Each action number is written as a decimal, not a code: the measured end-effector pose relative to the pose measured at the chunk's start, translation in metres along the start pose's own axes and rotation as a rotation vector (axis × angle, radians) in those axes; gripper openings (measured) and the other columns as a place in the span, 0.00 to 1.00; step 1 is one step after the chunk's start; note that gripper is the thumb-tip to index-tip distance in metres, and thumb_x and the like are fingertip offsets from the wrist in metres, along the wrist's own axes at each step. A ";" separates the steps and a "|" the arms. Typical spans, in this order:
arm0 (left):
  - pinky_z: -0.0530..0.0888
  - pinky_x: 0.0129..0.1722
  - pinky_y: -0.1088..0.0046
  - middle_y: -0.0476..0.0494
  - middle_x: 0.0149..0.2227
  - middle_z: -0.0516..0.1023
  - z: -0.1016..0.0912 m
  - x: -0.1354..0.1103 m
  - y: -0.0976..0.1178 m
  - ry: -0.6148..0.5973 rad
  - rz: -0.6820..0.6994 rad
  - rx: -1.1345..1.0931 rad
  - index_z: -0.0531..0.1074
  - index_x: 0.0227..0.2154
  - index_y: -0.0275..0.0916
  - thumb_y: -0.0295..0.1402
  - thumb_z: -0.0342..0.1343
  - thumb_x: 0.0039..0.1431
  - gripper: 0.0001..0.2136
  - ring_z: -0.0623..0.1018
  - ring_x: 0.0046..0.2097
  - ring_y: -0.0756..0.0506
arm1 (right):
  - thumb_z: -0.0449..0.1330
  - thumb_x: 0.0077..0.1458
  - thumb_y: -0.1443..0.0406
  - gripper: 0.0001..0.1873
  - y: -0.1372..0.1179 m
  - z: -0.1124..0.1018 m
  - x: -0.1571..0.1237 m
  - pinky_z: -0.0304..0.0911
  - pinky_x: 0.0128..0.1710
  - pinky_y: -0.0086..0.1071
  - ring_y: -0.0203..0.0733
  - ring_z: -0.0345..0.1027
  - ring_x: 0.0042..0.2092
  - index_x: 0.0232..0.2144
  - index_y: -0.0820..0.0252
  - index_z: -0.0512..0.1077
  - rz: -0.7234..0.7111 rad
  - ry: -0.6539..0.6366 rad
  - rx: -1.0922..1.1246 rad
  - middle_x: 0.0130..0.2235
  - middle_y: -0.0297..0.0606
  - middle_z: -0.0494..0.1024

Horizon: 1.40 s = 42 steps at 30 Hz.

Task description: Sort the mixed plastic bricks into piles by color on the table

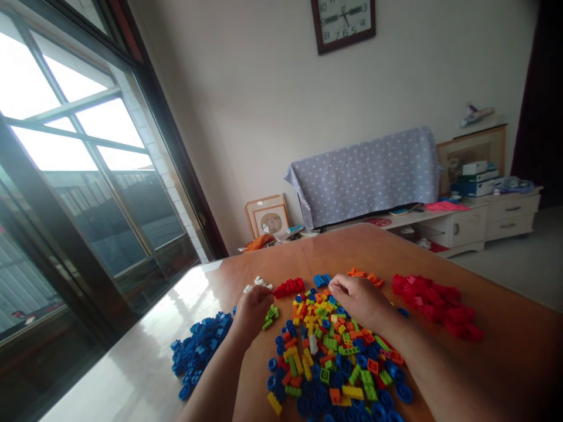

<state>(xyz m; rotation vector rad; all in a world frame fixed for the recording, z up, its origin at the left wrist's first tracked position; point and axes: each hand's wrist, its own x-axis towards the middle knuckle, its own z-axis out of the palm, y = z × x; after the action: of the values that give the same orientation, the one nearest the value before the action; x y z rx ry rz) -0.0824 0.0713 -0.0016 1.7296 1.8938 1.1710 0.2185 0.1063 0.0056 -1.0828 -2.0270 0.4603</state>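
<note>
My left hand (253, 308) is closed with its fingertips pressed together, between a small group of white bricks (258, 283) and a row of red bricks (290, 286). Just below it are some light green bricks (271, 316). Curled in a pinch, my right hand (357, 294) hovers at the far edge of a mixed pile of colourful toy bricks (328, 343), beside a few blue bricks (322, 280). Whatever either hand's fingers may hold is too small or hidden to make out.
A heap of blue pieces (202, 343) lies left on the wooden table (343, 249), and a heap of red bricks (435, 302) lies right. Orange bricks (358, 272) sit behind my right hand. A low white cabinet (468, 225) stands beyond the table; a glass door (88, 146) is at left.
</note>
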 end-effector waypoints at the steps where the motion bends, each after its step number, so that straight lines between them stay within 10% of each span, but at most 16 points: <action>1: 0.66 0.28 0.75 0.48 0.29 0.76 0.000 0.003 -0.002 -0.002 -0.004 0.022 0.74 0.35 0.37 0.42 0.55 0.56 0.13 0.72 0.28 0.50 | 0.50 0.64 0.57 0.15 -0.001 -0.001 0.000 0.53 0.30 0.30 0.38 0.67 0.28 0.28 0.54 0.68 -0.002 0.000 0.005 0.24 0.31 0.72; 15: 0.65 0.39 0.70 0.46 0.36 0.82 0.031 0.044 0.023 0.055 -0.095 0.659 0.76 0.34 0.45 0.43 0.51 0.63 0.12 0.77 0.39 0.43 | 0.50 0.64 0.58 0.15 -0.001 -0.003 0.001 0.51 0.30 0.30 0.38 0.66 0.29 0.29 0.55 0.70 0.007 0.016 0.005 0.24 0.31 0.72; 30: 0.63 0.43 0.65 0.43 0.35 0.82 0.064 0.059 0.016 0.027 -0.056 0.759 0.75 0.34 0.44 0.45 0.46 0.64 0.15 0.78 0.39 0.42 | 0.50 0.64 0.58 0.15 0.000 -0.006 0.001 0.51 0.30 0.29 0.37 0.66 0.29 0.30 0.55 0.72 0.028 0.044 0.041 0.25 0.31 0.74; 42: 0.58 0.31 0.72 0.45 0.31 0.76 0.028 0.017 0.023 0.012 0.027 0.577 0.69 0.28 0.41 0.40 0.45 0.67 0.15 0.73 0.33 0.47 | 0.51 0.63 0.58 0.15 0.000 -0.008 0.001 0.51 0.30 0.29 0.37 0.66 0.29 0.28 0.55 0.69 -0.003 0.035 0.046 0.25 0.31 0.72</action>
<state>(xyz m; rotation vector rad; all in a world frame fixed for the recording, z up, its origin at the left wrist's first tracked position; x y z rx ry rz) -0.0504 0.0952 0.0032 2.0228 2.3836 0.6720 0.2243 0.1062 0.0113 -1.0527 -1.9778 0.4806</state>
